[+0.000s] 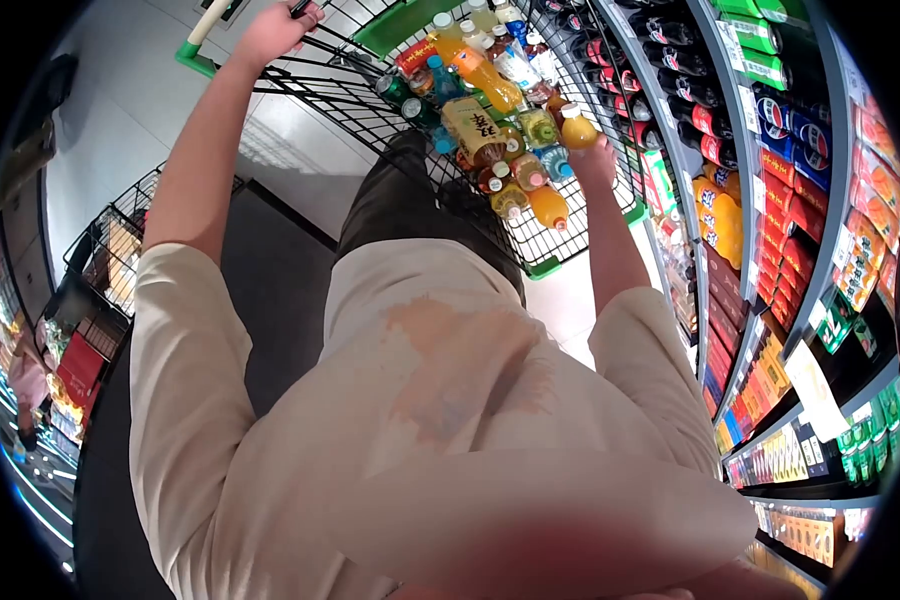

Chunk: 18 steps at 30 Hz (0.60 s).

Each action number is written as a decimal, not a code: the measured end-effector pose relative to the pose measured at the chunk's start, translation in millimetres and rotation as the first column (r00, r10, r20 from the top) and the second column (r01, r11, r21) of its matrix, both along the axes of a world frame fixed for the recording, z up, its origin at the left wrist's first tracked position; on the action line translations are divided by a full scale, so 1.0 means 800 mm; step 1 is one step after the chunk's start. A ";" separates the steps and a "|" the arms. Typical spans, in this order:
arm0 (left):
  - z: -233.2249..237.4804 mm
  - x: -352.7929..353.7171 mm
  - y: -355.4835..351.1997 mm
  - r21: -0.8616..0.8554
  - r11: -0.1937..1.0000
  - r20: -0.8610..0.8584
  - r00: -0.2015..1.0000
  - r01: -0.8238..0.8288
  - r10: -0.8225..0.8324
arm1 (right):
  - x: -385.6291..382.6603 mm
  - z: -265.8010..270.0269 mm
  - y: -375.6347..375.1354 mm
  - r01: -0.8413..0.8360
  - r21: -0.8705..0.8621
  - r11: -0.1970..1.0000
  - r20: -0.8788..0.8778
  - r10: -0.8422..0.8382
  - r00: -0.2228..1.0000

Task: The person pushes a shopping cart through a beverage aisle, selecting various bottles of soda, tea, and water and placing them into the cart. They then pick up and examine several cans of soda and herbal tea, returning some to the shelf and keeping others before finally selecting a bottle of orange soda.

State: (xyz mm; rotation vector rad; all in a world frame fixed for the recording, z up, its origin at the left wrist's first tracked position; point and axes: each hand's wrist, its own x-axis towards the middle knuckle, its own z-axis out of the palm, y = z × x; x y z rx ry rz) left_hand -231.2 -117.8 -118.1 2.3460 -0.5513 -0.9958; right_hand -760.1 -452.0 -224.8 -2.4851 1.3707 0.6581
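Bottle of orange juice, rounded and clear plastic (577,131), sits in the grip of the right hand (597,164), above the black wire shopping cart with green plastic corners (545,268). Left of this hand, inside the cart, mixed drinks lie heaped: a large clear plastic bottle of orange soda (490,82), a brown tea bottle with a beige label (473,125) and, below the hand, another bottle of orange liquid (548,208). The left hand (278,34) is at the cart's far-left side, fingers curled round a small black object (301,8) that cannot be made out. Right of the right hand, grey-edged shelves (748,112) hold dark cola bottles (682,61) and blue cans (792,137).
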 end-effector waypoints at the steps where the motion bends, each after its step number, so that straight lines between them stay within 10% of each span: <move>1: 0.023 -0.020 -0.006 -0.002 0.999 0.215 0.975 0.055 -0.053 | 0.007 0.009 0.014 0.026 -0.044 0.999 0.028 -0.024 0.999; 4: 0.040 -0.057 -0.010 -0.103 0.975 0.889 0.459 0.199 0.000 | 0.021 0.046 0.051 0.026 -0.047 0.999 0.228 -0.014 0.973; 6: 0.038 -0.120 -0.014 -0.304 0.902 0.877 0.459 0.306 0.140 | 0.030 0.074 0.083 -0.053 -0.041 0.998 0.431 0.066 0.900; 8: 0.016 -0.176 -0.014 -0.350 0.844 0.648 0.756 0.406 -0.095 | 0.036 0.087 0.114 -0.153 0.034 0.988 0.528 0.112 0.842; 11: -0.054 -0.216 -0.023 -0.006 0.839 0.578 0.687 0.543 -0.441 | 0.046 0.103 0.159 -0.181 0.140 0.973 0.600 0.062 0.798; 14: -0.121 -0.212 -0.071 0.452 0.785 -0.097 0.898 0.424 -0.430 | 0.040 0.110 0.189 -0.173 0.228 0.958 0.574 0.011 0.819; 18: -0.244 -0.187 -0.085 0.570 0.595 -0.204 0.799 0.566 -0.565 | 0.047 0.111 0.209 -0.115 0.310 0.944 0.561 -0.084 0.823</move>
